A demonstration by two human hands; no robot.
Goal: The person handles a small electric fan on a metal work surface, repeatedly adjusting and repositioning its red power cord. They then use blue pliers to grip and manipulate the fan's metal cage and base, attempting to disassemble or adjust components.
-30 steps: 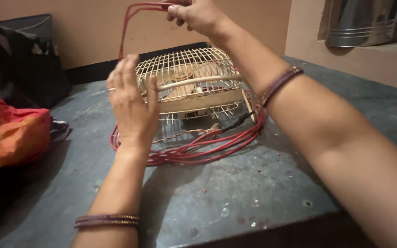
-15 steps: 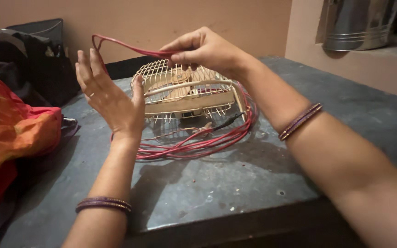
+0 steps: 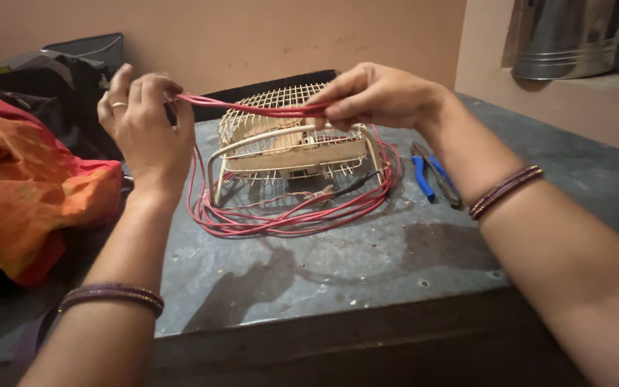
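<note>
I look down on a grey desk where a cream wire cage, like a small fan guard, stands near the far edge. My left hand is raised to the left of the cage, fingers curled shut around a bundle of red wire. My right hand hovers just over the top of the cage, its fingers pinched closed on the same wire, so a short length runs taut between the two hands above the cage. More of the red wire lies in loose loops on the desk, circling the foot of the cage and touching it in front. To the right of the cage, just outside the loops, lie pliers with blue handles. Far left of the cage, an orange cloth is heaped at the edge of the desk, with a dark bag behind it. Behind and to the right of the cage, a metal bucket sits on a ledge. Both wrists wear thin dark bangles.
</note>
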